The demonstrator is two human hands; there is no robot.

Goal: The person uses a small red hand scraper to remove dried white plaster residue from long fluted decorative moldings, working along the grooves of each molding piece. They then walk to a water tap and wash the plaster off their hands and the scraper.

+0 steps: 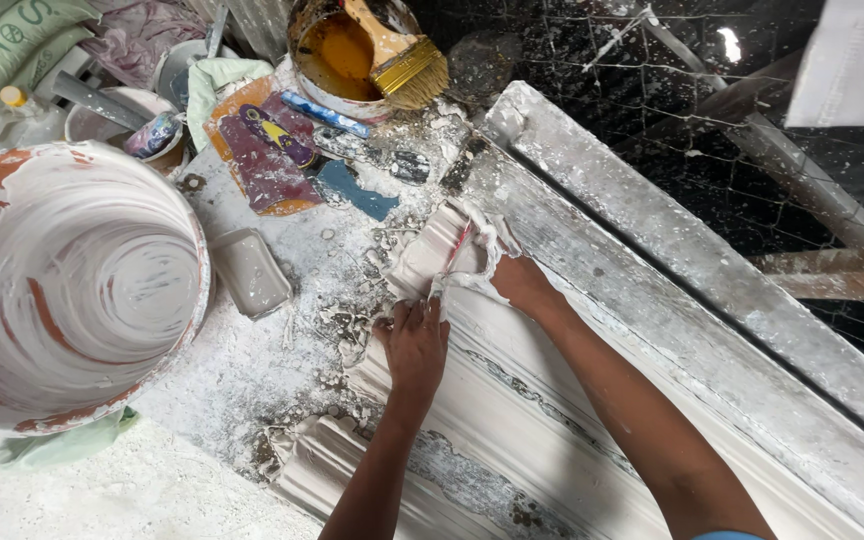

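Note:
A long white ribbed plaster moulding (pixel 512 410) lies diagonally across the workbench, its upper end near the middle. My left hand (pixel 417 345) rests flat on the moulding's left edge, fingers together and dusted with plaster. My right hand (pixel 512 275) sits at the moulding's upper end, covered in wet white plaster, gripping a lump of plaster or rag (pixel 472 250) with a thin red tool showing through it.
A big orange bucket (pixel 72 290) coated inside with white plaster stands at the left. A small grey tray (pixel 250 272) lies beside it. A tin of yellow liquid (pixel 337 50) with a brush (pixel 407 60) sits at the top. Scrapers (pixel 282 140) and plaster crumbs litter the bench.

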